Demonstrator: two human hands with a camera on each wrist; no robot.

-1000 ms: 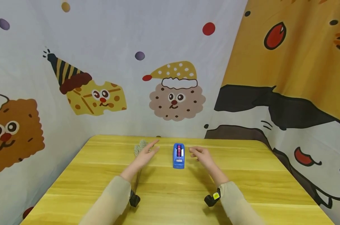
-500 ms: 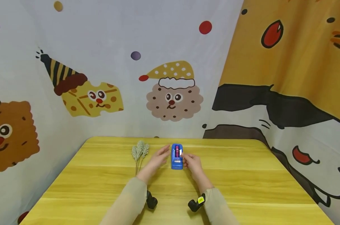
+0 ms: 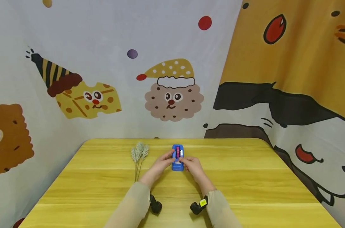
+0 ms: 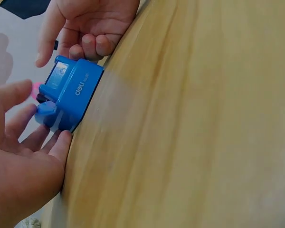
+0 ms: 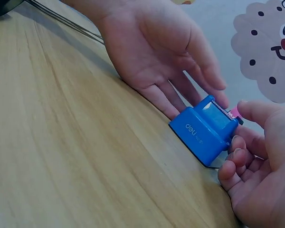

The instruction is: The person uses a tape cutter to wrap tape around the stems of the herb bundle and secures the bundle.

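Observation:
A blue tape dispenser with a pink reel stands on the wooden table, straight ahead in the head view. My left hand is at its left side; the left wrist view shows extended fingertips along the blue wall and the thumb near the pink reel. My right hand is on the other side, its fingers bent in close to the dispenser. Its thumb reaches over the top by the serrated cutter. I cannot tell whether this hand grips anything; part of its index finger is hidden behind the dispenser.
Pale green artificial sprigs with thin stems lie to the left of my left hand. The table has its far edge just beyond the dispenser. A cartoon-printed cloth hangs behind it.
My left hand has moved right, from over the sprigs to the dispenser's side, uncovering them. My right hand has come leftward to the dispenser. The head view has shifted slightly.

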